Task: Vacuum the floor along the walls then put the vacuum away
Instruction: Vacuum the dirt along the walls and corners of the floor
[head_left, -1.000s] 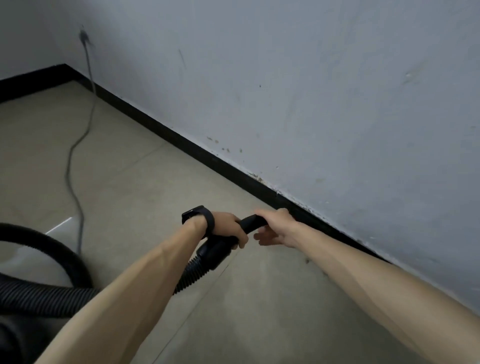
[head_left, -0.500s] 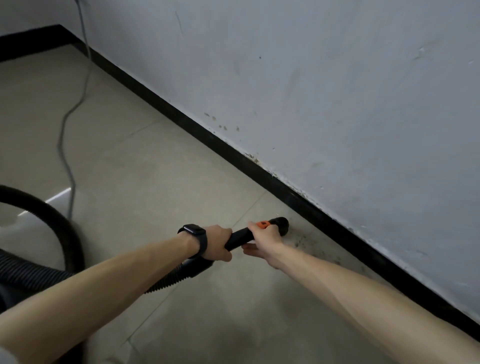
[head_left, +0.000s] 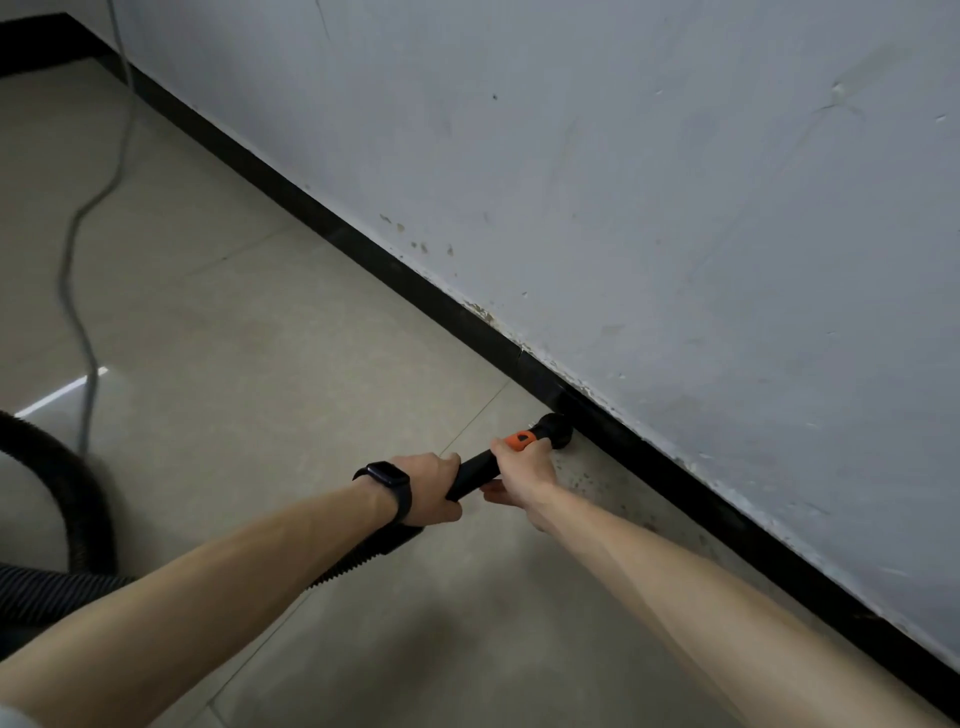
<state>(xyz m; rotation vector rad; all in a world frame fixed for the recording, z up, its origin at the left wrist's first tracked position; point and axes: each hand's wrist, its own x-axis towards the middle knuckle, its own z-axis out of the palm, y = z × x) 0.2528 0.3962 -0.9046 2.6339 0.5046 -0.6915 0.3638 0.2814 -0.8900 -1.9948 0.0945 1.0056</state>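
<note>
1. Head view: the left hand (head_left: 431, 486), with a black watch (head_left: 387, 480) on its wrist, is wrapped around the rear of the black vacuum wand (head_left: 475, 470), where the ribbed hose (head_left: 343, 566) joins.
2. The right hand (head_left: 522, 467) grips the wand further forward, its thumb beside the orange button (head_left: 521, 438).
3. The wand's nozzle (head_left: 557, 430) sits low over the floor (head_left: 260, 322), right at the black baseboard (head_left: 675, 467).
4. A grey cord (head_left: 78, 291) trails across the floor on the left.
</note>
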